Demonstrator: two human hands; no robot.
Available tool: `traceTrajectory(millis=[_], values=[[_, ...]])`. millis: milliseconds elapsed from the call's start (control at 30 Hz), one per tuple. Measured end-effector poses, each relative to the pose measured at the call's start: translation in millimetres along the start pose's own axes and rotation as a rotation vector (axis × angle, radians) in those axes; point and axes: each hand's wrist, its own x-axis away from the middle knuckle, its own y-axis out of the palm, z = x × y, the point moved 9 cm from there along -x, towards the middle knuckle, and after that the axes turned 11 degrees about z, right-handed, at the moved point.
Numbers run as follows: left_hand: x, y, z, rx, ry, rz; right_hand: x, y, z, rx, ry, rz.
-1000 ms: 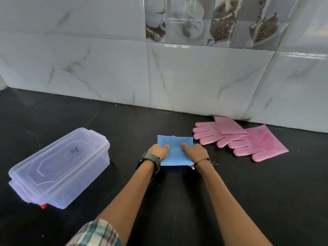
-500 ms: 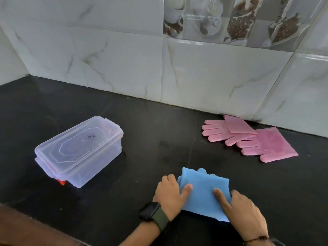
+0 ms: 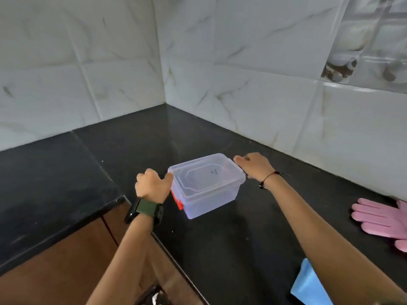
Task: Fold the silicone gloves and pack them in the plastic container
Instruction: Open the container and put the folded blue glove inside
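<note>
A clear plastic container (image 3: 211,194) with its lid on and a red clip sits on the black counter near the inner corner. My left hand (image 3: 152,187) grips its near-left end, fingers curled over the lid edge. My right hand (image 3: 255,165) grips its far-right end. The folded blue glove (image 3: 308,287) lies at the bottom right, partly hidden by my right forearm. Pink gloves (image 3: 381,219) lie at the right edge, cut off by the frame.
The black counter (image 3: 231,249) runs in an L along marble-tiled walls that meet in a corner behind the container. Its front edge drops to brown wooden cabinet fronts (image 3: 66,267) at the lower left.
Both hands have left the folded blue glove and moved left onto the two ends of the container. The view has swung left, so the gloves now sit at the right edge.
</note>
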Motion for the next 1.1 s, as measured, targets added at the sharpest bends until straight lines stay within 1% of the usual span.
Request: traceTrajectory(millis=[67, 100, 167, 300, 367, 467, 600, 667, 800, 900, 967, 1033, 1100], values=[[-2.2, 18.1, -16.1, -0.004, -0.095, -0.159, -21.5, 25.6, -2.1, 0.072, 0.026, -0.028], [-0.2, 26.6, -17.1, 0.004, -0.106, -0.208, -28.6, 32.7, -0.5, 0.107, 0.041, -0.033], [2.0, 39.2, -11.4, 0.013, -0.083, -0.242, -37.1, 36.9, 3.6, 0.167, 0.052, -0.023], [-1.7, 58.4, 4.8, -0.007, -0.031, -0.246, -35.3, 25.5, 20.2, 0.245, 0.086, -0.015], [-3.1, 71.0, 16.7, -0.023, 0.001, -0.262, -29.6, 13.8, 37.4, 0.225, 0.139, -0.010], [1.9, 92.0, 43.4, -0.030, 0.061, -0.299, -17.6, -12.8, 72.6, 0.159, 0.247, 0.040], [18.4, 124.5, 88.3, -0.086, 0.199, -0.363, 7.9, -49.9, 123.2, -0.004, 0.450, 0.114], [27.4, 139.8, 107.1, -0.097, 0.262, -0.384, 20.0, -64.5, 140.2, -0.083, 0.523, 0.136], [40.8, 156.3, 131.5, -0.087, 0.358, -0.398, 35.2, -88.0, 156.6, -0.113, 0.559, 0.218], [43.5, 146.7, 143.0, 0.048, 0.379, -0.338, 48.1, -105.2, 146.5, -0.060, 0.480, 0.337], [44.9, 132.2, 136.0, 0.251, 0.323, -0.284, 66.8, -112.6, 132.9, -0.094, 0.416, 0.437], [49.1, 119.8, 107.0, 0.540, 0.123, -0.285, 97.0, -108.4, 126.8, -0.265, 0.399, 0.511], [58.4, 110.7, 67.9, 0.855, -0.138, -0.359, 132.3, -93.0, 125.1, -0.462, 0.404, 0.516]])
